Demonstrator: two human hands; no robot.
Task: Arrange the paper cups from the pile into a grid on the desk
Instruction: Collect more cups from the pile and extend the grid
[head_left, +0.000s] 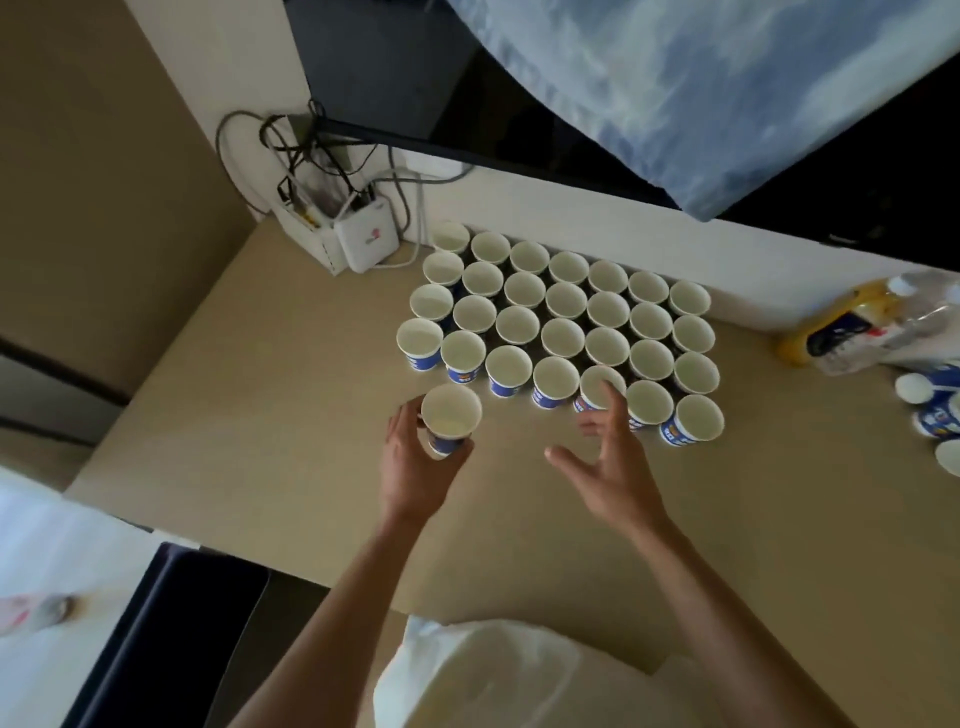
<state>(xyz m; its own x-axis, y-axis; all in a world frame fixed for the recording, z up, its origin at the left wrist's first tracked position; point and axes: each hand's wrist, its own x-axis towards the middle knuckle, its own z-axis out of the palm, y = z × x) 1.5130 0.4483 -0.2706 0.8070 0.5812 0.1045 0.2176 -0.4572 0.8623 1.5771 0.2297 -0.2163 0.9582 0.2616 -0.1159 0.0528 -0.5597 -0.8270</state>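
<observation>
White bag; left hand grips cup beside grid edge.

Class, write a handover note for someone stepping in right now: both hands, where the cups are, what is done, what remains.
Left grip holds one paper cup just in front of the grid's left end. Right grip open, fingers spread by the front row.
Done: four rows of cups stand upright on the desk.
Left: set this cup down to start a fifth row; spare cups lie at the right edge.
</observation>
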